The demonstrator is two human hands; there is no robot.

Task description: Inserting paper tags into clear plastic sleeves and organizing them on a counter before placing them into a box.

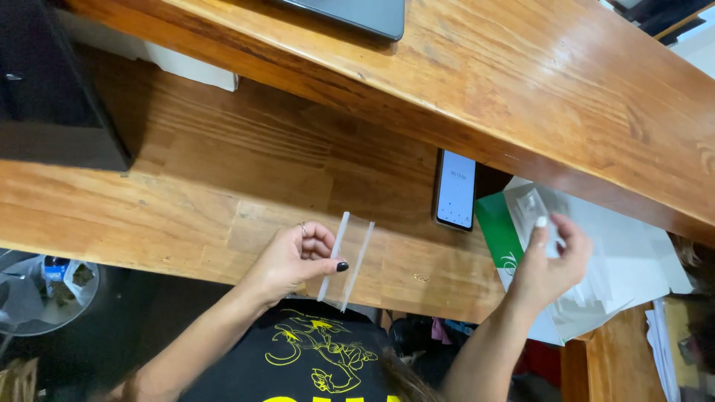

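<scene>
So the left hand [294, 257] is pinched shut on a clear plastic sleeve [346, 260], thumb and fingers clamped on its near edge. The sleeve sticks out just past the fingertips, away from the palm, held up off the wooden desk [223, 193] and tilted a bit. You mostly read it by its two whitish edge strips, the film between them is almost invisible.

The right hand [547, 264] is well apart from the left, off to the far side, and its fingers are closed on another bit of clear film, a small transparent packet [530, 208] that stands up from the fingertips. Right under and beyond that hand is a loose stack of clear bags and white sheets [633, 260], with a green-edged card [497, 234] poking out on the side toward the left hand.

My read: this looks like the picking-up part of a bagging or sorting job, one sleeve in each hand, neither opened or filled yet. I'd guess the next bit needs both hands brought together, since a sleeve that flimsy won't open one-handed, and a gentle grip so it doesn't crease.

Between the two hands, a little farther out, a phone [455, 190] lies face up against the raised shelf [521, 82]. Out past the left hand there's a dark box [52, 89], and a bin [45, 290] sits down below the desk edge.
</scene>
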